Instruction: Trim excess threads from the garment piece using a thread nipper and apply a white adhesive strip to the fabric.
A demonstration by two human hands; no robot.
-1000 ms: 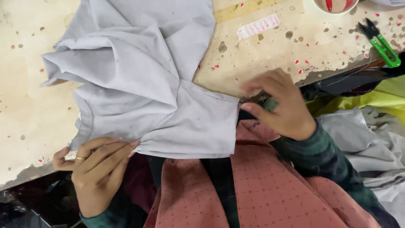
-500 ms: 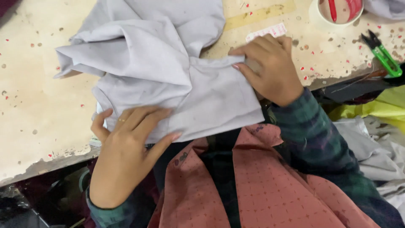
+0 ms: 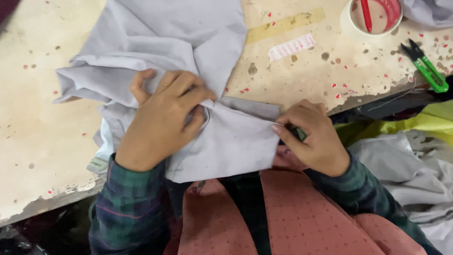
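Observation:
A pale grey garment [image 3: 174,42] lies bunched on a worn cream table [image 3: 37,118], its lower part hanging over the near edge onto my lap. My left hand [image 3: 163,118], with a ring on one finger, presses down on the cloth and pinches a fold near its middle. My right hand [image 3: 309,137] grips the garment's right edge at the table's front edge, with a small green object partly hidden under its fingers.
Green thread snips [image 3: 427,68] lie at the far right. A roll of tape [image 3: 373,19] with a red pen inside stands at the back. A white label strip [image 3: 291,47] lies near it. More cloth, grey [image 3: 415,174] and yellow-green [image 3: 424,123], is piled at my right.
My left hand moved up from the cloth's lower edge to its middle and pinched a fold. My right hand slid down from the upper right of the cloth to its right edge.

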